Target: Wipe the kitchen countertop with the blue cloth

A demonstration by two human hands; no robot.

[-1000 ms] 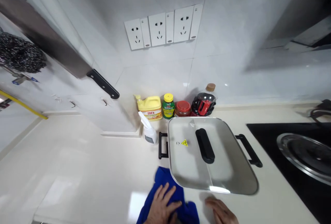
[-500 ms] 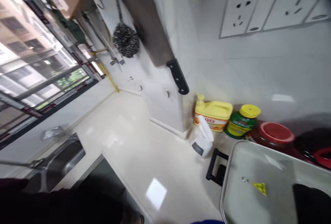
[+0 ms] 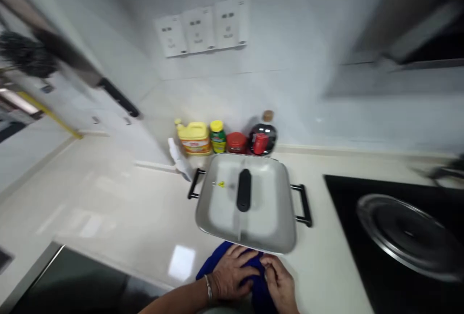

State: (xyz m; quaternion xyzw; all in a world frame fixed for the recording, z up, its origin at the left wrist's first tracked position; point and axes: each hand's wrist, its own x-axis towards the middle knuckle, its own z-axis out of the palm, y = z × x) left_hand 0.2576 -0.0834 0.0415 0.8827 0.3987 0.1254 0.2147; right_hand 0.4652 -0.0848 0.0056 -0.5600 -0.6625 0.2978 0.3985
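A dark blue cloth (image 3: pixel 261 294) lies at the counter's front, just before a square electric pan with a glass lid (image 3: pixel 268 217). My left hand (image 3: pixel 232 273), with a bracelet at the wrist, rests flat on the cloth, fingers spread. Beside it my right hand (image 3: pixel 281 285) has its fingers curled at the cloth's right edge and seems to pinch it; the fingertips are partly hidden. The lid has a black handle (image 3: pixel 244 190), and black side handles stick out from the pan.
Behind the pan stand a yellow jug (image 3: pixel 195 139), a green jar (image 3: pixel 218 137), a red-lidded jar (image 3: pixel 236 143) and a dark round bottle (image 3: pixel 267 133). A white spray bottle (image 3: pixel 179 159) is at left. A black cooktop (image 3: pixel 348 222) lies right; a cleaver (image 3: pixel 119 96) hangs left.
My view has swung right, from the window and sink to the pan and cooktop. Both hands and the blue cloth now show clearly; before, only a blue edge was visible at the bottom.
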